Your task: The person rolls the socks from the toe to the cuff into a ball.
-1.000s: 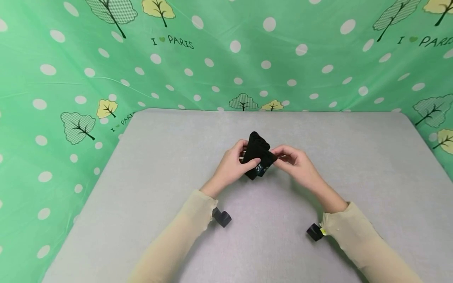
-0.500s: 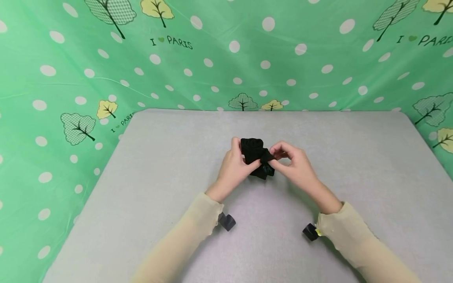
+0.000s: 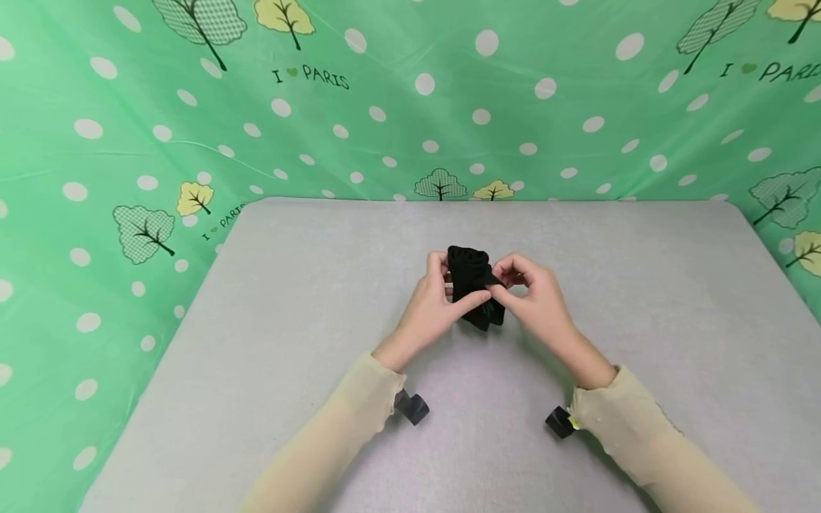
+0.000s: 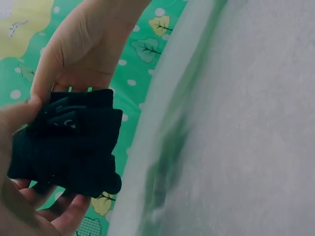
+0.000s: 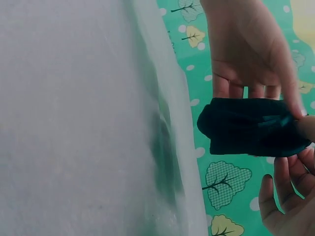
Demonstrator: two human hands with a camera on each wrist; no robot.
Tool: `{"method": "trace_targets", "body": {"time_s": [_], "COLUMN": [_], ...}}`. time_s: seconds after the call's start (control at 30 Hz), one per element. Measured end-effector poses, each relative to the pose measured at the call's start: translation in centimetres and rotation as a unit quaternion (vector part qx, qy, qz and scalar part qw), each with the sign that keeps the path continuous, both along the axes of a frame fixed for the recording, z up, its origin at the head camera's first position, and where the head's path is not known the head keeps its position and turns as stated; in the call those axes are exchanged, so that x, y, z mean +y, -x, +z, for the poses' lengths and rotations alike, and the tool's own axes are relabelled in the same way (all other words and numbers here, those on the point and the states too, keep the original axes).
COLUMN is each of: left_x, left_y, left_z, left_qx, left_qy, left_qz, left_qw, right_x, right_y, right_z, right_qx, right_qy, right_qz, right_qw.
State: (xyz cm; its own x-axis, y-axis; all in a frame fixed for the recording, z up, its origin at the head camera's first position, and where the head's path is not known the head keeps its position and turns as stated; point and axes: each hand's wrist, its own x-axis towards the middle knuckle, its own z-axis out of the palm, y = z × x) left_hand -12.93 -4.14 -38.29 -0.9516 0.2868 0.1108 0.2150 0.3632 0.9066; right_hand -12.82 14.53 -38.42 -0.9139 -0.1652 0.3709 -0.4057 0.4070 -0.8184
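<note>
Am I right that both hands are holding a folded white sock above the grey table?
Not quite: the sock is black, not white, as the head view shows. The left hand and right hand do both hold it, folded, above the grey table.

Black folded sock (image 3: 472, 283), plain grey table (image 3: 641, 299), green backdrop (image 3: 385, 107) with white dots and trees, beige sleeves (image 3: 359, 420)

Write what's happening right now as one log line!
left hand: grips black folded sock | right hand: pinches its edge | sock: held above grey table
</note>
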Motion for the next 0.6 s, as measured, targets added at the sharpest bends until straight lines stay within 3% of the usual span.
{"method": "trace_targets", "body": {"time_s": [0.43,0.6], "left_x": [-0.24,-0.31], "left_y": [0.03,0.11], "left_z": [-0.14,-0.11], "left_qx": [0.018,0.028], "left_qy": [0.033,0.058], "left_qz": [0.021,0.026], "left_qw": [0.9991,0.9976], "right_x": [0.21,0.29], "right_y": [-0.46,-0.66], "right_z": [0.16,0.27], "right_qx": [0.007,-0.020], "right_qy": [0.008,0.028], "right_qz": [0.021,0.029], "right_qw": [1.000,0.999]}}
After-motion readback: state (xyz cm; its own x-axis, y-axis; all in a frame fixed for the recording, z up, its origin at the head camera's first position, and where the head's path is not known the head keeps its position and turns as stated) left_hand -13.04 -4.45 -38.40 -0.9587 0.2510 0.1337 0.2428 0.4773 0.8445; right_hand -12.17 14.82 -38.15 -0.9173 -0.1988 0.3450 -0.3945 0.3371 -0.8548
